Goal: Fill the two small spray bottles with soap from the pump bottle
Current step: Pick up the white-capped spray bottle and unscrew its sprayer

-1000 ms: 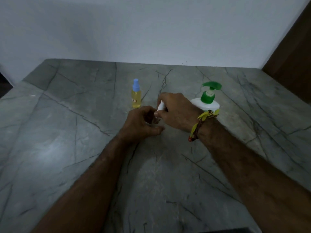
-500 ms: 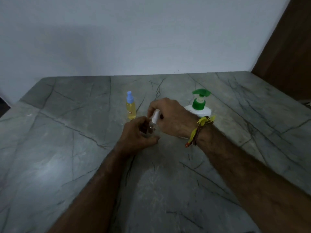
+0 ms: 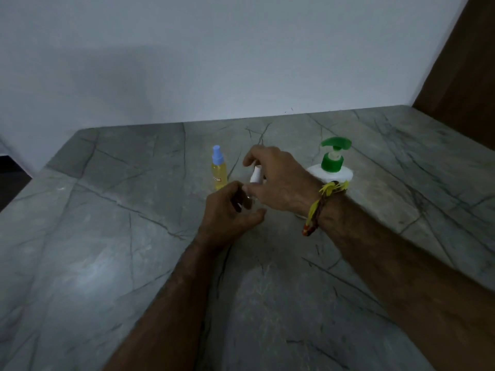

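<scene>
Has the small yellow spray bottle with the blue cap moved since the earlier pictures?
No. The yellow spray bottle stands left of the green-topped pump bottle as before.

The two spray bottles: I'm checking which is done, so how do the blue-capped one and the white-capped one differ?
The blue-capped spray bottle stands alone on the marble counter; the white-capped spray bottle is held between the left hand and right hand. The blue-capped one shows yellow liquid; the white-capped one's body is mostly hidden, so its fill cannot be told. Both look small and slim.

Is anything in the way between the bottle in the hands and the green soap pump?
Only the right hand itself. It holds the white cap of the small bottle, and its wrist crosses in front of the pump bottle. Nothing else stands on the counter between them.
</scene>
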